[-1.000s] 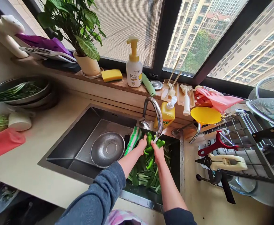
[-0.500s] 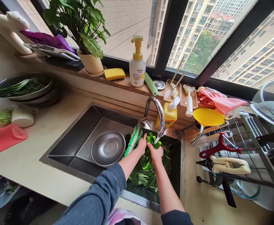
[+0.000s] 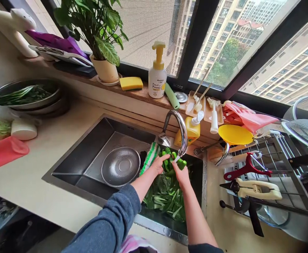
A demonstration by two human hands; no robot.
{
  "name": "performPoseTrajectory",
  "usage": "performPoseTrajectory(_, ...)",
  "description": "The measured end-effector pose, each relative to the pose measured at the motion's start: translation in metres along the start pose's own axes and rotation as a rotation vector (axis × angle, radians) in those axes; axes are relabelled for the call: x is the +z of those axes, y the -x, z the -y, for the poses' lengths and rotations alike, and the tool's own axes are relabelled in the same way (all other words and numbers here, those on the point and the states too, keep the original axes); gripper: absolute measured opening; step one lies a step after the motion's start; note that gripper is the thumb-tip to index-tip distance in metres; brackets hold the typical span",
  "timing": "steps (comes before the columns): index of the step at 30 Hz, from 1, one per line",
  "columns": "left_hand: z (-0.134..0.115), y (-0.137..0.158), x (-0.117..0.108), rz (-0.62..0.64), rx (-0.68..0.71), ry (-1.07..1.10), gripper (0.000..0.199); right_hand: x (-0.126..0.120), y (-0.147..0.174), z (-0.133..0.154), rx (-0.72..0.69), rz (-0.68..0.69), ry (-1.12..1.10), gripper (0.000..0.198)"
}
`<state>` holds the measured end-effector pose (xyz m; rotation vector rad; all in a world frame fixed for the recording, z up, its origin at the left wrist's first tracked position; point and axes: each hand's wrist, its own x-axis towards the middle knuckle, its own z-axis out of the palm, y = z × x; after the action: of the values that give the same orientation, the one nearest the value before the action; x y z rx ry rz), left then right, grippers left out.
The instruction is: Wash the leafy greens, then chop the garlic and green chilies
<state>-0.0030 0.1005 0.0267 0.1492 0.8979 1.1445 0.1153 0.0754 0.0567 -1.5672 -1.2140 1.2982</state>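
Several green peppers are held between my two hands under the running faucet in the right sink basin. My left hand is curled against their left side, and my right hand grips them from the right. Water falls from the spout onto the peppers by my right fingers. Below, leafy greens lie in the water of the basin. A green-and-white striped cloth hangs over the divider beside my left hand.
In the left basin rests a round metal strainer bowl. A yellow soap bottle stands behind the faucet. To the right, a wire rack holds scissors and a red peeler. A white pump bottle stands on the ledge.
My left hand has shifted slightly down and left, and my right hand a little right and down, still with the peppers. More of the leafy greens shows below. The view has shifted slightly.
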Motion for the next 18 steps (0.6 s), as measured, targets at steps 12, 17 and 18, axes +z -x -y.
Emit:
performPoseTrajectory(12, -0.012, 0.002, 0.017, 0.012, -0.018, -0.255, 0.057, 0.014, -0.023, 0.003, 0.008, 0.136, -0.261, 0.059)
performPoseTrajectory(17, -0.008, -0.01, 0.013, -0.025, 0.109, -0.304, 0.039, 0.024, -0.021, -0.014, 0.022, 0.001, -0.352, 0.055)
performPoseTrajectory(18, -0.007, -0.01, 0.011, 0.004, 0.097, -0.283, 0.038, 0.024, -0.021, -0.018, 0.036, -0.021, -0.36, 0.053)
